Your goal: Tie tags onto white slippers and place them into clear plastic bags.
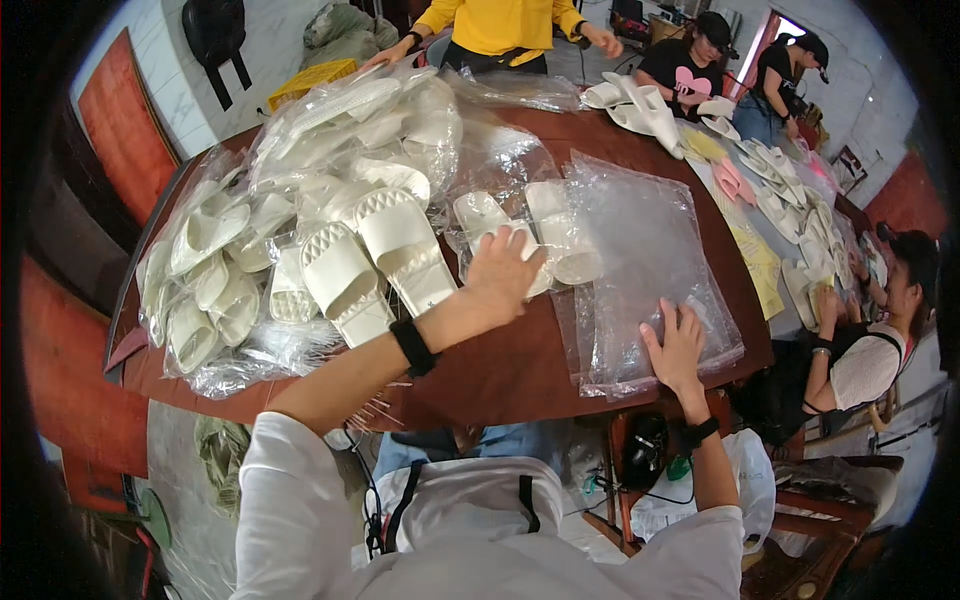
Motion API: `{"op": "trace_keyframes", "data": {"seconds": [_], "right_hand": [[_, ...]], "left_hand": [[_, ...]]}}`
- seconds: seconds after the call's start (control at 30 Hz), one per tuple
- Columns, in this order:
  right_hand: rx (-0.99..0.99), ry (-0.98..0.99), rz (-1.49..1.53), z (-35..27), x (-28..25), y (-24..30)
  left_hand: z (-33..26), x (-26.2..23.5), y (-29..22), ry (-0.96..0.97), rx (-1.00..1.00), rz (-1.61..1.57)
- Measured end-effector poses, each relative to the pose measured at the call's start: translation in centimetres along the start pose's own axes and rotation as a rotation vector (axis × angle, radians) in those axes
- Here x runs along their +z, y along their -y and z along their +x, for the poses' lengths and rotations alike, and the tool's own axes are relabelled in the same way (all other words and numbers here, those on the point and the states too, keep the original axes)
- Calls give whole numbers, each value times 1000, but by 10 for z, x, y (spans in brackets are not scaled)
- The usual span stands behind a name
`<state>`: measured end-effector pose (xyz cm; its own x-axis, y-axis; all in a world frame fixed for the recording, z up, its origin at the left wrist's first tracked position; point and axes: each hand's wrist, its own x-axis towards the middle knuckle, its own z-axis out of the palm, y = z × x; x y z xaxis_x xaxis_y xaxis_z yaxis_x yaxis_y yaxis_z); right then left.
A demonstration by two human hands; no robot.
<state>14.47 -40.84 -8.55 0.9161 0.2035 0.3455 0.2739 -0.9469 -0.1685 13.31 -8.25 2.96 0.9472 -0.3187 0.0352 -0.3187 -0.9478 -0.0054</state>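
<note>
bagged slippers (520, 240) under left hand (503, 270) | brown table (500, 365) | crowded workroom

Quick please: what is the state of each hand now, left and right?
Left hand: open, fingers resting on a bagged pair of white slippers; no grip.
Right hand: open, flat on the stack of clear plastic bags; holds nothing.

The left hand (503, 272) is stretched far forward, fingers bent down, palm facing downward. The right hand (677, 347) lies flat, fingers spread, nearer to the body than the left hand.
</note>
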Motion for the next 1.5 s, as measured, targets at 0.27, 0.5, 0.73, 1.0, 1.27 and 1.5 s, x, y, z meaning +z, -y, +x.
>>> {"op": "trace_keyframes", "data": {"seconds": [0.27, 0.5, 0.73, 1.0, 1.27, 1.5], "right_hand": [[29, -39, 6, -1, 0, 3], [17, -61, 8, 0, 2, 5], [12, -53, 4, -3, 8, -2], [46, 76, -73, 2, -7, -1], [97, 99, -20, 6, -7, 1], [-25, -126, 88, -9, -14, 8]], "left_hand": [[7, 29, 46, -347, 77, -96], [17, -55, 98, -853, 141, -405], [-34, -92, 173, -868, -35, -1246], [-149, -14, 184, -830, -693, -1384], [-171, 22, 121, -590, -575, -809], [-119, -20, 140, -771, -400, -791]]}}
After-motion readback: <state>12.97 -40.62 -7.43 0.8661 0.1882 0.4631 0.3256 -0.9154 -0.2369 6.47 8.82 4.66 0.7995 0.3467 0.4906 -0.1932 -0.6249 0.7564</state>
